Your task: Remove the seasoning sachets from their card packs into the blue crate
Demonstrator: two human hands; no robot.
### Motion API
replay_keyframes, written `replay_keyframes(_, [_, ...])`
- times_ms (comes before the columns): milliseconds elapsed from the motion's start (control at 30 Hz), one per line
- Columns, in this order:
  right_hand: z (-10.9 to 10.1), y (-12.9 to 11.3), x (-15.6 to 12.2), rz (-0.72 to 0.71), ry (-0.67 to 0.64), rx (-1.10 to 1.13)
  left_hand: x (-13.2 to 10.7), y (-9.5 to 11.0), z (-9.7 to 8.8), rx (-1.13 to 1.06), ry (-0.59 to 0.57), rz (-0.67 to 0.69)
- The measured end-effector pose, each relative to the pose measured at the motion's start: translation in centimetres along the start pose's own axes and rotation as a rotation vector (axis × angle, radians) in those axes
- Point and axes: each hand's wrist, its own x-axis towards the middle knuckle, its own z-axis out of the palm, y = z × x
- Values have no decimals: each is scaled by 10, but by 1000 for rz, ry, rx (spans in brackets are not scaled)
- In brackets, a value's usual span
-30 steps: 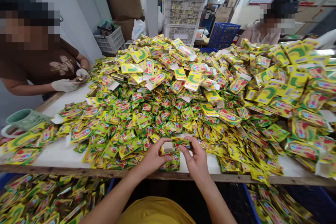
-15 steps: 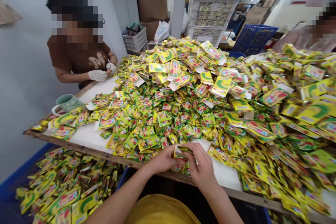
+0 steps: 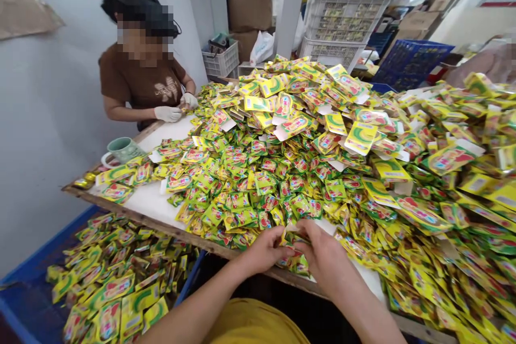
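At the near edge of the table, my left hand pinches a small yellow carton with a pale flap, mostly covered by my fingers. My right hand meets it from the other side, fingers curled and pressed at the carton's end. Whether a sachet sits between those right fingers is hidden. Just beneath my hands lie a few yellow-green packets. Beyond them spreads a heap of small shiny sachets, with yellow cartons piled on top, some with white flaps open.
A co-worker in white gloves sits at the far left; another person's sleeve shows at right. A green mug stands by the table's wooden edge. Below left is a blue bin of filled cartons. White crates rise behind.
The whole view has shifted, so the table and heap appear further right. My hands stay together at the carton, and my right fingers have closed in nearer to its end.
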Motion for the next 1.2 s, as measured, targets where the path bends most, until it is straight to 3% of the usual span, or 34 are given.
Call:
replay_keyframes(100, [2,4,2,-76,58,50,-5,0,-3,-46,-6,19])
replay_keyframes(200, [4,5,2,-120,-25,19,-9,-1,-5,7,17,27])
replay_keyframes(300, [4,6,-4,-67,-47,206,-13,-2,-6,31,5,14])
replay_keyframes(367, [8,8,-12,92,93,450,-17,0,-6,16,41,-20])
replay_keyframes(433, [16,8,-19,353,200,747,-22,2,-6,-63,86,-59])
replay_keyframes(500, [28,6,-24,555,149,1023,-23,7,-6,-176,61,-100])
replay_keyframes(567, [38,2,-24,604,61,1154,-21,11,-4,-268,15,-153])
replay_keyframes(633, [44,-1,-20,524,94,1095,-16,15,-2,-314,27,-205])
replay_keyframes(767, [46,3,-8,401,243,920,-5,9,3,-305,237,-161])
replay_keyframes(967, [40,14,-3,485,170,1081,-7,-11,6,-91,426,-52])
replay_keyframes(1200, [37,20,-1,581,157,1103,1,-2,7,29,457,63])
